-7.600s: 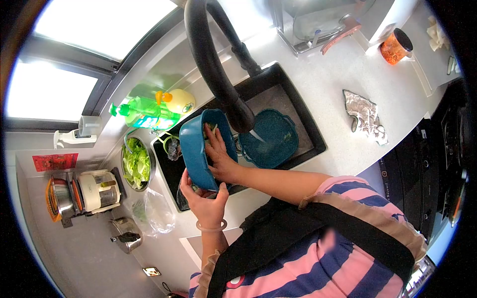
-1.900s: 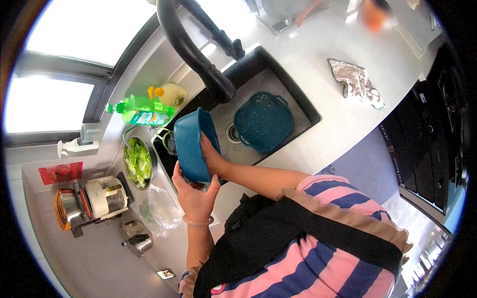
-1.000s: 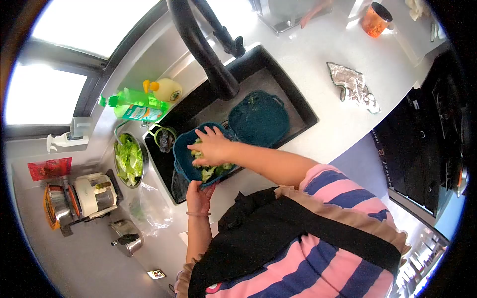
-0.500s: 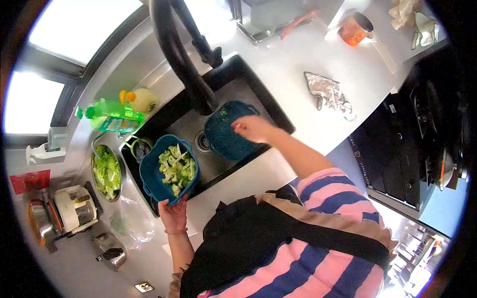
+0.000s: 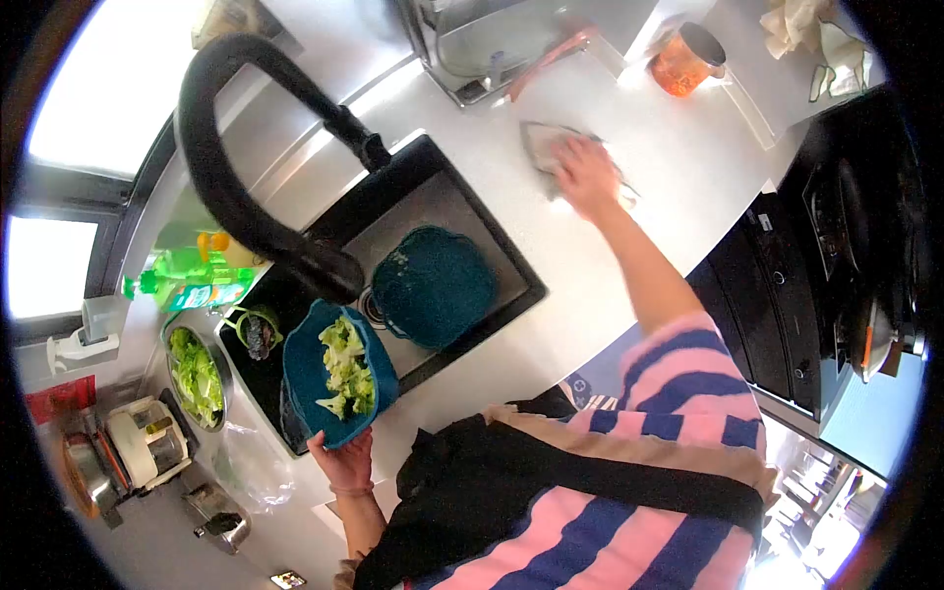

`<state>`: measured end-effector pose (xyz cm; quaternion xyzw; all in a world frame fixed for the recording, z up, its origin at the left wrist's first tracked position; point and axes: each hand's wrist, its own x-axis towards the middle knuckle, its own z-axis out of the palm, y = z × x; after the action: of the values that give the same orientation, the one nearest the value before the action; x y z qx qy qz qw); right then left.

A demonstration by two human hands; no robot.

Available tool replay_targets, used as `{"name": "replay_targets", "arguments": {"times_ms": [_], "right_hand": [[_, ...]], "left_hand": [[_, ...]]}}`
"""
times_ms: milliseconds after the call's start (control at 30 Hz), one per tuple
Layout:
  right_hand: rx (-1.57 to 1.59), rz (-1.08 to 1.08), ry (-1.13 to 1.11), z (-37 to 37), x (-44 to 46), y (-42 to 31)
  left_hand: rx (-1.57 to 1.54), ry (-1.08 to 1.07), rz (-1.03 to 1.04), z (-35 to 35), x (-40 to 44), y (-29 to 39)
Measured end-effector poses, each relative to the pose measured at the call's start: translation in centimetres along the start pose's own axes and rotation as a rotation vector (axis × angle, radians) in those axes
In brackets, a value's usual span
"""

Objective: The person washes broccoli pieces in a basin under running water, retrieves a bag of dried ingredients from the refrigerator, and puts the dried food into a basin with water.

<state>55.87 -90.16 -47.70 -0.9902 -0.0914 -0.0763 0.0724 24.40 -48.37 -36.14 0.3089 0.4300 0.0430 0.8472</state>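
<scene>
My left hand (image 5: pixel 344 460) is closed on the near rim of a blue basket (image 5: pixel 383 369), which tilts over the left part of the sink. Pale green vegetable pieces (image 5: pixel 346 366) lie inside it. On the white counter to the right of the sink, my right hand (image 5: pixel 587 177) lies on a cloth (image 5: pixel 539 146) with a dark edge; the cloth is blurred and partly covered, with the fingers smeared by motion. A second blue basket (image 5: pixel 436 287) rests in the sink (image 5: pixel 521 290).
A black faucet (image 5: pixel 221 172) arches over the sink. Leafy greens (image 5: pixel 195 377) fill a metal bowl at the left, below a green bottle (image 5: pixel 187 280). An orange jar (image 5: pixel 685 61) and a dish rack (image 5: pixel 472 84) stand at the back. A black stove (image 5: pixel 846 265) is at the right.
My right hand has gone from inside the held basket, across the sink, to the cloth on the counter. My left hand still holds the basket, now tilted again. The view has shifted.
</scene>
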Motion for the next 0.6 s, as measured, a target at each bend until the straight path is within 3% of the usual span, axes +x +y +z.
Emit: {"name": "replay_targets", "arguments": {"times_ms": [100,167,200,300,433,500,600], "right_hand": [[0.097,-0.062,-0.068,1.4,6.5,-5.3],[0.156,-0.148,-0.102,4.7,8.5,-8.6],[0.116,-0.161,-0.140,2.0,7.2,-10.0],[0.195,-0.367,0.046,2.2,2.1,-9.2],[0.318,-0.470,-0.130,-3.0,-8.8,-6.8],[0.447,-0.398,-0.120,-3.6,-13.6,-5.5],[0.477,-0.386,-0.129,-5.1,-16.5,-1.3]], "left_hand": [[0.091,0.019,0.038,2.5,0.0,-1.5],[0.234,-0.061,-0.084,2.4,0.8,-2.0],[0.229,-0.126,-0.125,2.3,1.4,-2.5],[0.254,-0.169,-0.146,5.5,2.2,-3.7],[0.350,-0.265,-0.223,11.8,3.8,-5.4],[0.328,-0.310,-0.324,15.3,5.2,-6.5],[0.655,-0.508,-0.356,22.2,5.8,-9.9]]}}
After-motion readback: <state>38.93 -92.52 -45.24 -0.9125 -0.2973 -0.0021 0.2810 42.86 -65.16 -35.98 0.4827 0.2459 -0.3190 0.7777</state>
